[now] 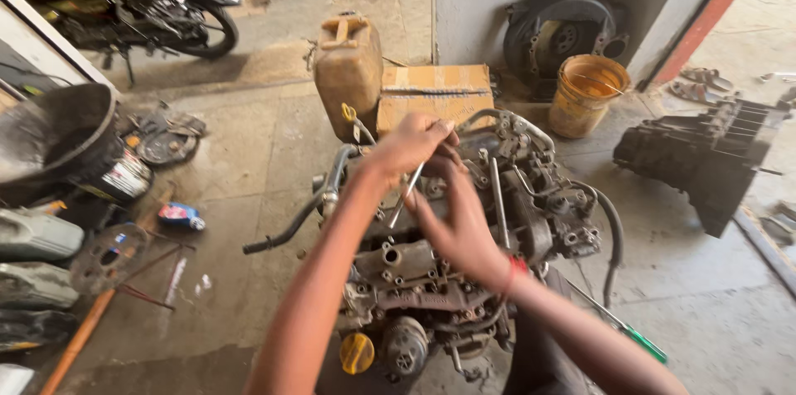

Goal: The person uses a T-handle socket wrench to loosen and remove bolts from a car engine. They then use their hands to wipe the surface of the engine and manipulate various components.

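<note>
Item: your left hand (412, 145), at the centre of the view, fingers curled tight around the upper end of a slim metal wrench (408, 189). The wrench runs down toward 7 o'clock, its lower end meeting the top of the engine (431, 279).

Item: your right hand (458, 225), just at 5 o'clock of the left one, palm down over the engine top, fingers spread and partly bent, fingertips against the wrench shaft. Whether it truly clamps the shaft or only steadies it cannot be told. A red thread band sits on that wrist.

Item: engine, grimy, standing on the concrete floor, centre to 6 o'clock. A yellow filler cap (357, 353) shows at its lower left; a black hose (292, 227) trails off toward 9 o'clock.

Item: brown jerrycan (348, 67) and cardboard box (434, 95), side by side at 12 o'clock, just behind the engine.

Item: orange bucket (587, 94), 1 o'clock, beside a dark round housing against the wall.

Item: black gearbox casing (709, 155), 3 o'clock, well apart from the engine.

Item: green-handled screwdriver (634, 334), 4 o'clock, lying on the floor near your right forearm.

Item: motorcycle (137, 1), 11 o'clock, far back.

Item: black tub (54, 134) and loose parts, 9 o'clock.
</note>
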